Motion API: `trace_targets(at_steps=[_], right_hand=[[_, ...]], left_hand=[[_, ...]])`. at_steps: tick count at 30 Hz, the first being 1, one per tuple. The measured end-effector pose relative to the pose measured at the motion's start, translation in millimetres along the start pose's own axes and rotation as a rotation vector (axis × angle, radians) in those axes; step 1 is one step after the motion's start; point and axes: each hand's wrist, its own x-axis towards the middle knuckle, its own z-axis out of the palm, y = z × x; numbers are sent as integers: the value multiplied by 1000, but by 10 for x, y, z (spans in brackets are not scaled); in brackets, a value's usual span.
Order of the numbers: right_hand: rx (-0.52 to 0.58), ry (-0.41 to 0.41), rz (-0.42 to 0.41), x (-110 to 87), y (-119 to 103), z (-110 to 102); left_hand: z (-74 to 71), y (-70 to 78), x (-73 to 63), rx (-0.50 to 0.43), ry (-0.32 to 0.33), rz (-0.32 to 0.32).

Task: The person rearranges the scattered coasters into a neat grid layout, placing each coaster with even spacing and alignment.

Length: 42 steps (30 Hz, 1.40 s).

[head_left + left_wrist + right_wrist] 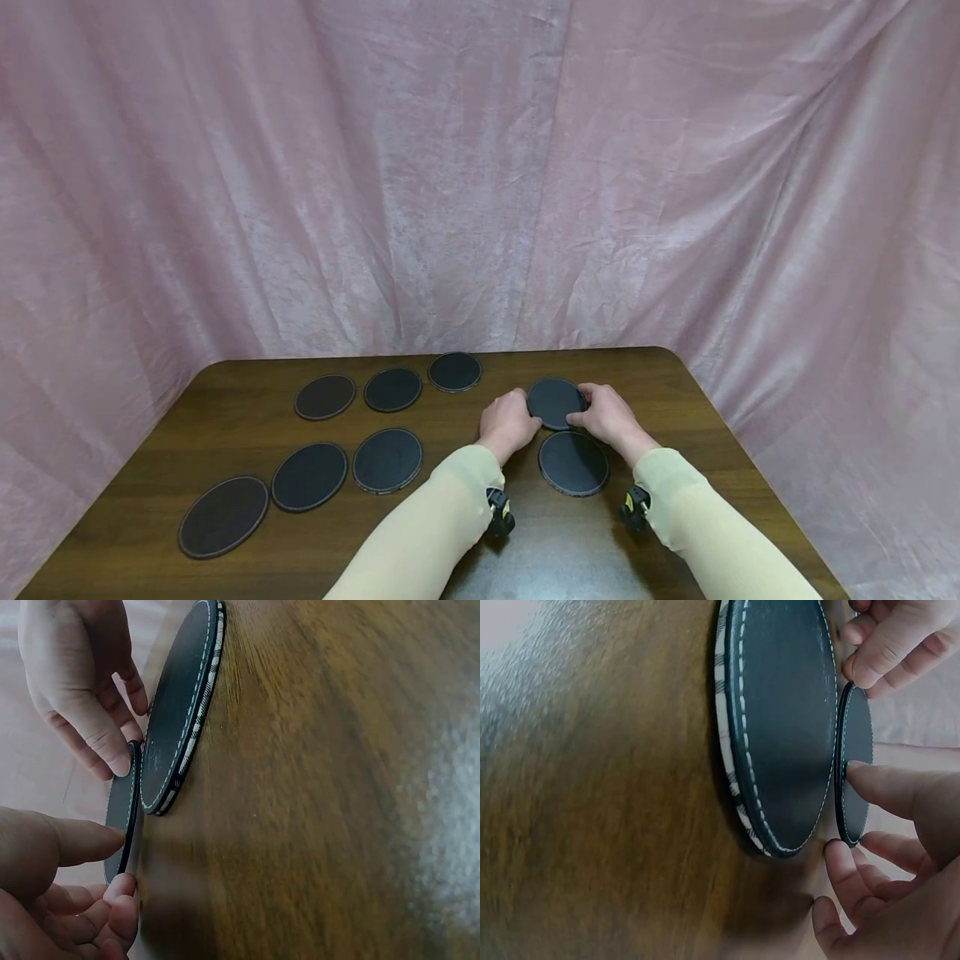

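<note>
Both hands are at a round black coaster (pixel 553 404) with pale edge stitching, towards the far right of the table. My left hand (pixel 508 423) pinches its left edge, thumb at the near side. Opposite it, my right hand (pixel 611 417) grips the right edge with its thumb laid over the top face, as the right wrist view shows. Just nearer lies a second black coaster (pixel 573 464), overlapping the held one's near rim in the wrist views. A black-and-white checked band shows along this second coaster's side (pixel 724 712).
On the left half of the wooden table (pixel 465 517) several similar discs lie in two rows. The far row has a dark brown disc (pixel 325 397) at its left end; the near row has another brown disc (pixel 223 517). A pink curtain (pixel 450 167) hangs behind the table.
</note>
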Motion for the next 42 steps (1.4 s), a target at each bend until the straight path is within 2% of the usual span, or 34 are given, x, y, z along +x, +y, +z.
trace_targets(at_steps=[3, 4, 7, 8, 9, 10, 12, 14, 15, 16, 19, 26, 36, 42], right_hand=[[10, -30, -2, -219, -259, -165], [8, -23, -27, -248, -268, -184], [-9, -31, -30, -310, -340, -221], [-16, -30, -50, -238, -224, -169], [-28, -29, -50, -236, -223, -162], [-39, -29, -48, -241, -231, -157], [-51, -52, -18, -297, -322, -175], [-60, -46, -22, -327, -352, -177], [-69, -47, -3, -424, -493, -230], [-74, -46, -5, -442, -504, -232], [-86, -40, -11, -462, -507, -231], [-113, -52, -27, -478, -479, -226], [-139, -54, -29, -490, -477, -200], [-136, -54, -25, -495, -493, -208]], left_hand=[[-1, 8, -3, 1, -2, -4], [0, 10, -3, 0, 0, -4], [-6, 20, 1, 0, -4, -4], [-12, 23, 4, 3, -7, -1], [-19, 28, 10, 4, -13, -1], [-87, 67, -22, -4, -29, -6], [-189, 122, -65, -12, -55, -9], [-176, 117, -53, 1, -54, -2], [-190, 127, -59, 3, -61, -3], [-195, 133, -64, 7, -65, 0], [-10, 33, 53, 38, -54, 16], [-8, 57, 39, 63, -68, 24], [10, 38, 25, 32, -64, 32], [11, 43, 21, 66, -59, 47]])
